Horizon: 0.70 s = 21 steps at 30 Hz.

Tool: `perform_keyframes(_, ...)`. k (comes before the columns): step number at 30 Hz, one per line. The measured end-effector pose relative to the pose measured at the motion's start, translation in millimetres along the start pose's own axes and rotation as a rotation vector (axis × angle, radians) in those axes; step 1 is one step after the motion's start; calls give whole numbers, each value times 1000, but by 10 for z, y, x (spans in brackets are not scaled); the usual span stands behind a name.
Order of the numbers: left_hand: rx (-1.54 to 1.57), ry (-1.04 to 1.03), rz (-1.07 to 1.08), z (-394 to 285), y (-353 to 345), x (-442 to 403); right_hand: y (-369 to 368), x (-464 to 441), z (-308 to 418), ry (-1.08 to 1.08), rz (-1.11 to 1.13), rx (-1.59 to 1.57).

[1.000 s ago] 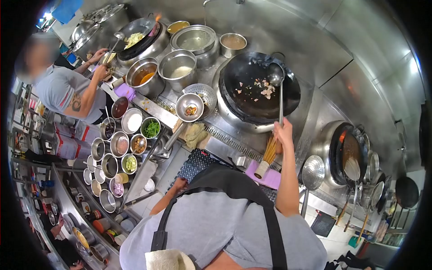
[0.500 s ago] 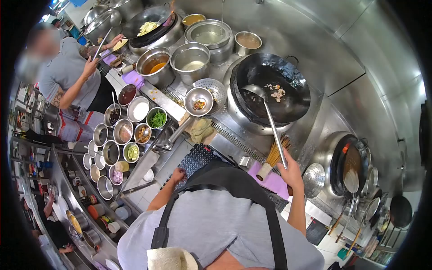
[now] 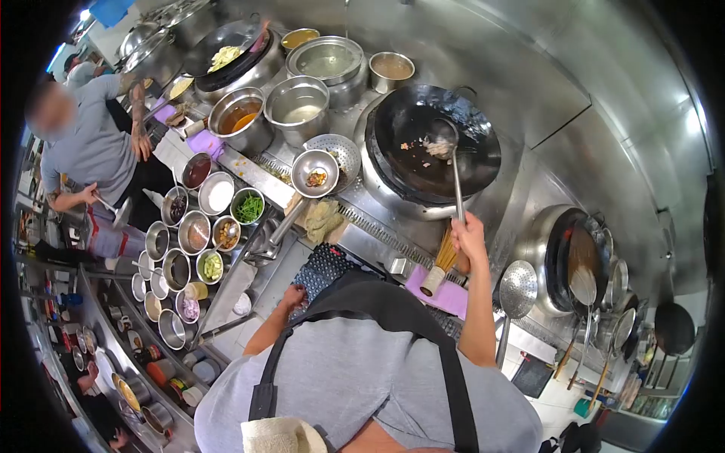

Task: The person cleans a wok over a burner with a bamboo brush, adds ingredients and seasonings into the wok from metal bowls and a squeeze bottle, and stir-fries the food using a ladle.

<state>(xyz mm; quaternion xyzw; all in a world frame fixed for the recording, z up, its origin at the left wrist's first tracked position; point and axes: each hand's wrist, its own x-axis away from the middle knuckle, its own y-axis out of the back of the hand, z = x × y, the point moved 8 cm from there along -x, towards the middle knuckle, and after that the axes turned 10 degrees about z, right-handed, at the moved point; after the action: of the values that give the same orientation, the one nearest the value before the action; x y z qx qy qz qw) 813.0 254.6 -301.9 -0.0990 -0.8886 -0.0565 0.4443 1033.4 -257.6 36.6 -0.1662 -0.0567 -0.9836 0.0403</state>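
My right hand (image 3: 470,238) is closed around the long handle of a metal ladle (image 3: 458,181). The ladle's bowl is down in a black wok (image 3: 408,170), against a small heap of pale chopped food (image 3: 439,148). A few small bits lie beside the heap. Just below my right hand, a bamboo wok brush (image 3: 436,278) lies by a purple cloth (image 3: 453,298). My left hand (image 3: 294,295) hangs low at my side with fingers curled, next to a dark dotted surface (image 3: 325,272); no object shows in it.
Left of the wok, a small strainer (image 3: 314,172) with bits in it rests over a perforated skimmer (image 3: 343,155). Several metal bowls of ingredients, including chopped greens (image 3: 248,207), stand further left. A co-worker (image 3: 94,158) stands at the far left. Another wok (image 3: 581,257) sits at right.
My right hand has moved up and forward with the ladle, whose bowl has shifted from the wok's left side onto the food. The co-worker's arms have moved away from the far wok.
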Motion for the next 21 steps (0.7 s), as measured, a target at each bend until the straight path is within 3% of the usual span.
perform_keyframes(5, 189, -23, -49, 85, 40, 59, -245, 165, -97, -117, 227, -295)
perform_keyframes(9, 79, 50, 26, 493, 88, 9, 14, -207, 103, 35, -20, 280)
perform_keyframes(12, -6, 36, -19, 554, 44, 203, 270, -411, 137, 303, -389, 784)
perform_keyframes(13, -70, 47, -7, 542, 36, 268, 275, -411, 115, 167, -431, 794)
perform_keyframes(16, -97, -37, -24, 490, 4, 427, 230, -414, 66, 136, -95, 631)
perform_keyframes(17, -74, -27, -43, 512, 17, 423, 39, -160, 373, 105, 9, 587)
perform_keyframes(19, 85, 23, -28, 667, 63, 365, -86, 164, 481, 203, -26, 781)
perform_keyframes(21, 100, 36, -50, 646, 121, 360, -320, 429, 550, 115, 10, 767)
